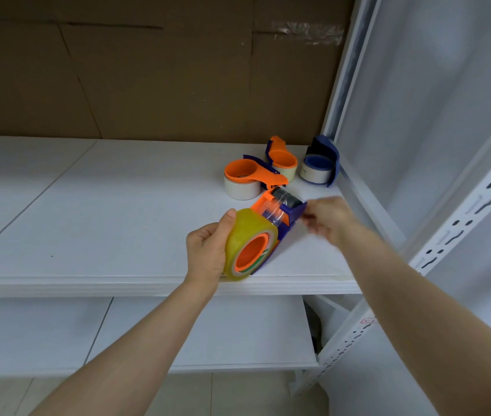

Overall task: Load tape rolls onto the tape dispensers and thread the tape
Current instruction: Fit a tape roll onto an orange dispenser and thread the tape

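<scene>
the yellow tape roll [239,232], seated on the dispenser [291,212] at the front edge of the shelf [118,235], is gripped by the left hand [208,250]; whether anything is held by the right hand [327,219] cannot be told through blur. slackened tape could be folded onto itself.

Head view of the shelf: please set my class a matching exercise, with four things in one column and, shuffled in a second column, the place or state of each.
Column one
1. yellow tape roll
2. all-blue dispenser
3. left hand
4. cardboard sheet

Column two
a. stands behind the shelf as its back wall
b. sits at the far right, beside the white shelf post
c. is mounted on an orange hub
d. grips the side of the roll

Pairs: 1-c, 2-b, 3-d, 4-a.
</scene>
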`<state>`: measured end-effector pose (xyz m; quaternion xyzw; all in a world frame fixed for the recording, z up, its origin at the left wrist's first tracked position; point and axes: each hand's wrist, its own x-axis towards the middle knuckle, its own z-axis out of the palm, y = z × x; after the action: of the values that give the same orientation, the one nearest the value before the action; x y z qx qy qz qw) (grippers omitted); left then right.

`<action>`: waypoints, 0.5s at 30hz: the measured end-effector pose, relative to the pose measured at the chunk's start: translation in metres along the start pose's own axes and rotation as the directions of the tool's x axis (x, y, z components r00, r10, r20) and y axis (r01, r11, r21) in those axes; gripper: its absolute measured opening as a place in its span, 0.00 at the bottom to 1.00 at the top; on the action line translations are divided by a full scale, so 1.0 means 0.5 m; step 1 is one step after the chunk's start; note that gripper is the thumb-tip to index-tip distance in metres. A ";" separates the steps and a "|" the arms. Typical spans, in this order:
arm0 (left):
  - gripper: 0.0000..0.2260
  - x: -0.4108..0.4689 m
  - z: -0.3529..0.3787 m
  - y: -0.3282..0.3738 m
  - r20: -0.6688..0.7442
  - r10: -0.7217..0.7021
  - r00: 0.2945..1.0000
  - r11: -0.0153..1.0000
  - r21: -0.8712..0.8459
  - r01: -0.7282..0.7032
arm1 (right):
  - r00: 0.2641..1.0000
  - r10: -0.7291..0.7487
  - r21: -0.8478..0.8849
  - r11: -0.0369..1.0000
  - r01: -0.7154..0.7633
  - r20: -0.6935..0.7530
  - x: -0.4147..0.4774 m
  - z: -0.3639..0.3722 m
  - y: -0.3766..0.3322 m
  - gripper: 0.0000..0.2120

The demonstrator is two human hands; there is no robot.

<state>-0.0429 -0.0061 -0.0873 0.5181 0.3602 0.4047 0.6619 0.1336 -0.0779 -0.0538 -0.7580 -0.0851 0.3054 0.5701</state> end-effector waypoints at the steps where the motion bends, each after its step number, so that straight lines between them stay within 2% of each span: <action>1: 0.15 0.000 0.001 0.000 0.000 0.003 1.000 1.000 0.005 -0.003 | 0.997 -0.053 -0.004 0.999 0.053 -0.048 0.000 -0.009 -0.017 0.06; 3: 0.15 0.002 0.003 0.002 0.016 0.011 1.000 1.000 0.015 -0.011 | 0.995 -0.102 0.051 0.994 0.101 0.011 -0.010 -0.011 -0.043 0.05; 6: 0.15 0.002 0.007 0.000 0.024 0.019 1.000 1.000 0.022 -0.019 | 0.988 -0.056 0.018 0.998 0.054 0.146 -0.022 0.022 -0.045 0.10; 11: 0.16 0.002 0.012 -0.003 -0.013 0.021 1.000 0.999 0.041 -0.021 | 0.996 -0.079 -0.003 0.997 0.079 0.043 -0.020 0.049 -0.046 0.14; 13: 0.16 0.002 0.015 -0.004 -0.024 0.011 1.000 0.999 0.035 -0.010 | 0.996 -0.062 0.021 0.998 0.060 0.068 -0.019 0.045 -0.045 0.12; 15: 0.16 0.001 0.017 -0.004 -0.030 0.003 1.000 0.999 0.041 -0.001 | 0.987 -0.032 0.137 0.991 0.010 0.159 -0.021 0.036 -0.035 0.06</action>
<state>-0.0348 -0.0093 -0.0874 0.5257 0.3777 0.4057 0.6453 0.1191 -0.0624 -0.0371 -0.6896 -0.1179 0.3644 0.6147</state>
